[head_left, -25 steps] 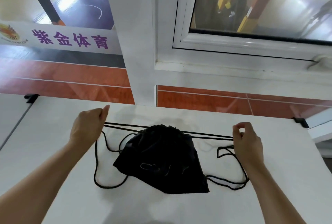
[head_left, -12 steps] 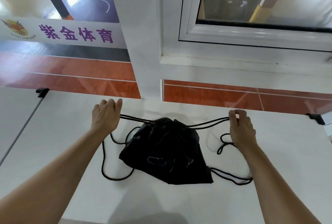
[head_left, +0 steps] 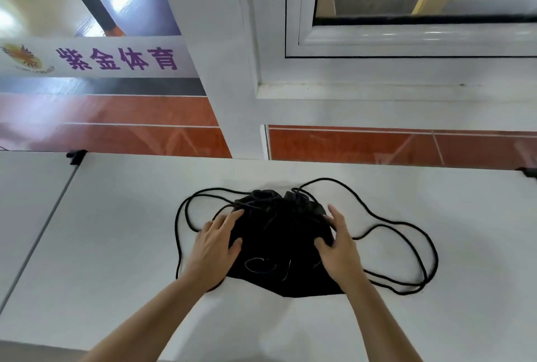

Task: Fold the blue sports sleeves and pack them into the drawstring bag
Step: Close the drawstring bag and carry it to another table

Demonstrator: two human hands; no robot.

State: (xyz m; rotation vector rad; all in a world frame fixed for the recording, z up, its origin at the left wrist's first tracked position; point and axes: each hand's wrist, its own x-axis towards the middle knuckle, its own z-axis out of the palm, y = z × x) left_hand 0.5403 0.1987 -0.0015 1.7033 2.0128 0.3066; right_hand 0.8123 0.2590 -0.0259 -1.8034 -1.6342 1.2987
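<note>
While cinched, bag point(head_left: 279, 245) under flat hands

White banner point(head_left: 96, 56), behind window glass: purple characters "紫金体育"; sunburst logo point(head_left: 21, 55) at left, small lettering beneath it unreadable.

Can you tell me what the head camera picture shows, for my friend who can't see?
Two bare hands, left hand and right hand, rest open on the sides of a black drawstring bag cinched shut on a white table. Its black cords lie in loose loops on both sides.
</note>
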